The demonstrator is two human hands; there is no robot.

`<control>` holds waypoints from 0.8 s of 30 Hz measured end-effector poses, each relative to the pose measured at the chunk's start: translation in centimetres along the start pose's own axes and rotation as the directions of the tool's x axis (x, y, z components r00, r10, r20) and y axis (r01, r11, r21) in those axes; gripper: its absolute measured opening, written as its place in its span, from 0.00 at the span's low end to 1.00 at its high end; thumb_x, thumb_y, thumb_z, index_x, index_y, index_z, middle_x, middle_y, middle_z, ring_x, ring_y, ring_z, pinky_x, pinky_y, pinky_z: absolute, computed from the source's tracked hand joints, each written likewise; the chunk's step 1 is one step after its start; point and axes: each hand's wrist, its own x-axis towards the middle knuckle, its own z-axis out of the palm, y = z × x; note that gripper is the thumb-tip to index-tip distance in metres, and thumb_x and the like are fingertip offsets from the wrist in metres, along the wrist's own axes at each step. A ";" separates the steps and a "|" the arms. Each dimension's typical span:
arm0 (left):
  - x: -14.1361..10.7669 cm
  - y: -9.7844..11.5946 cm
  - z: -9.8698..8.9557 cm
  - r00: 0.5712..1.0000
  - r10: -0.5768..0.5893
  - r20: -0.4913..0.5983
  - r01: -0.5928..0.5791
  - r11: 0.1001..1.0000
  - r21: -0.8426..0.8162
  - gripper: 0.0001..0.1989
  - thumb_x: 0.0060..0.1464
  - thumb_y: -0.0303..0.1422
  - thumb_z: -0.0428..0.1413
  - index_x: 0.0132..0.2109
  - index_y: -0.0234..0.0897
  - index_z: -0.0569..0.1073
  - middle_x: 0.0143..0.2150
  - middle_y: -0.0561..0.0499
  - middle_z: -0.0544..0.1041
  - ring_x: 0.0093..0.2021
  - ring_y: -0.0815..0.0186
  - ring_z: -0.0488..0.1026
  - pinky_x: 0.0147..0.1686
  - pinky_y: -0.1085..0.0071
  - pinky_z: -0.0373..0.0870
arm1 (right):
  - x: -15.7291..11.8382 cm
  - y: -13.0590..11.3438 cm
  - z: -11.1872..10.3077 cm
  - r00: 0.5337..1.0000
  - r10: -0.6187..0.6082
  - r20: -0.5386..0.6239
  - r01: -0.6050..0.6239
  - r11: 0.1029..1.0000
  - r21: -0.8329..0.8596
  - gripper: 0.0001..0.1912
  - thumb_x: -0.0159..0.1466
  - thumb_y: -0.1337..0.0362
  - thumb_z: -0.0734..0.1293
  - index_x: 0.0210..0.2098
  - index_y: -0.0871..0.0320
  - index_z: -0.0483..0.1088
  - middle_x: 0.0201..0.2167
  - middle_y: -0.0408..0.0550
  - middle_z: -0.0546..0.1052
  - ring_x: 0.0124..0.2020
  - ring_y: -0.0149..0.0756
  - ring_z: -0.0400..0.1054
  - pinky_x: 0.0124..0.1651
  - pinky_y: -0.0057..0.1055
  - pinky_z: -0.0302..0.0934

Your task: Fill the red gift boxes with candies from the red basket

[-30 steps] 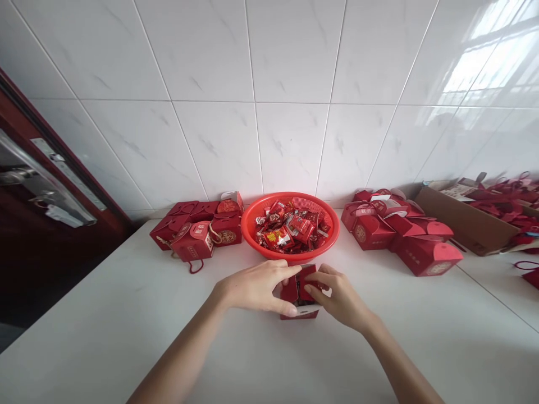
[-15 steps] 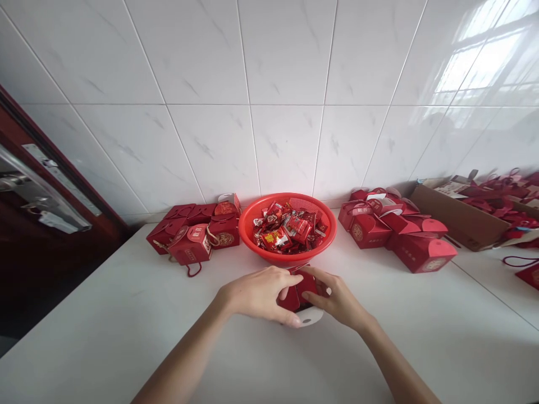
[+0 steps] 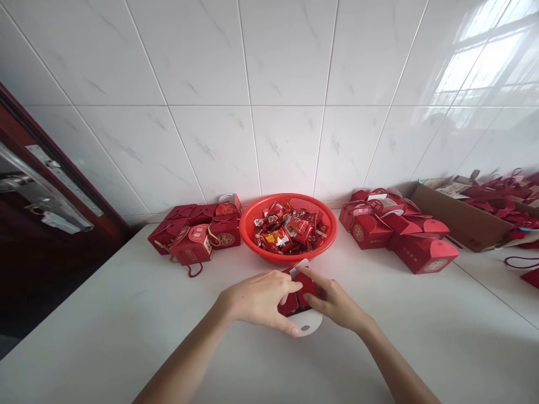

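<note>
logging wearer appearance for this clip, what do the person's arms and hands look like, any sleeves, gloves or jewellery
Both arms are bare up to the bottom edge of the picture: no sleeves show. The left hand and right hand wear no gloves. No rings, bracelets or watch can be seen on the fingers or wrists. The fingernails look short and unpainted, as far as the picture shows. No markings are visible.

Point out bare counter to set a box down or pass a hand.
Free: the white counter left of the left hand, in front of the closed red boxes; and right of the right hand, in front of the open red boxes. Crowded: the wall edge, with the candy basket and cardboard carton, and around the small red box both hands grip.
</note>
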 end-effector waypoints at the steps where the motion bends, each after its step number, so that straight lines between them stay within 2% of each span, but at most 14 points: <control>1: 0.0 0.0 0.0 1.000 0.000 -0.001 0.000 1.000 0.007 0.23 0.43 0.53 0.63 0.35 0.40 0.71 0.36 0.50 0.72 0.37 0.58 0.71 0.29 0.69 0.59 | 0.0 -0.1 0.0 1.000 0.003 0.006 -0.003 1.000 -0.012 0.34 0.61 0.68 0.62 0.68 0.51 0.58 0.26 0.39 0.71 0.25 0.29 0.60 0.29 0.25 0.58; 6: -0.1 0.2 -0.2 0.999 0.016 0.051 -0.018 0.999 0.035 0.20 0.42 0.49 0.65 0.32 0.39 0.71 0.32 0.52 0.73 0.32 0.63 0.70 0.27 0.70 0.57 | 0.1 -0.6 0.5 0.999 -0.025 0.035 0.027 0.999 -0.034 0.35 0.61 0.69 0.61 0.68 0.52 0.57 0.26 0.38 0.69 0.25 0.28 0.58 0.29 0.25 0.57; 12: -0.3 0.3 -0.6 0.996 0.015 0.084 -0.015 1.000 0.005 0.20 0.42 0.49 0.65 0.30 0.39 0.71 0.30 0.53 0.73 0.29 0.65 0.68 0.24 0.71 0.55 | 0.1 -0.7 0.7 0.997 -0.043 0.060 0.046 0.998 -0.052 0.34 0.62 0.68 0.61 0.68 0.52 0.57 0.25 0.37 0.69 0.24 0.29 0.58 0.29 0.25 0.57; 17: -1.5 0.3 -0.9 1.000 -0.002 0.028 0.002 1.000 -0.001 0.18 0.45 0.48 0.64 0.30 0.39 0.72 0.30 0.53 0.72 0.30 0.64 0.69 0.26 0.70 0.56 | -0.2 -0.7 0.4 0.984 -0.152 0.092 0.166 0.971 -0.173 0.36 0.61 0.70 0.60 0.68 0.50 0.58 0.36 0.45 0.76 0.29 0.32 0.65 0.35 0.29 0.61; 19: -1.9 0.4 -0.9 1.000 -0.025 0.007 0.025 1.000 0.006 0.17 0.45 0.47 0.64 0.32 0.39 0.73 0.32 0.53 0.73 0.32 0.63 0.70 0.27 0.70 0.57 | -0.3 -0.8 0.3 0.981 -0.163 0.107 0.184 0.956 -0.228 0.38 0.60 0.71 0.60 0.70 0.49 0.55 0.38 0.46 0.77 0.30 0.33 0.67 0.36 0.29 0.62; 24: -1.7 0.4 -0.8 0.998 -0.035 0.058 0.034 0.999 0.009 0.14 0.44 0.43 0.66 0.33 0.39 0.76 0.32 0.54 0.73 0.30 0.65 0.69 0.26 0.71 0.57 | -0.2 -0.7 0.5 0.985 -0.110 0.134 0.146 0.946 -0.291 0.41 0.63 0.69 0.60 0.73 0.47 0.44 0.31 0.42 0.76 0.27 0.34 0.67 0.36 0.30 0.61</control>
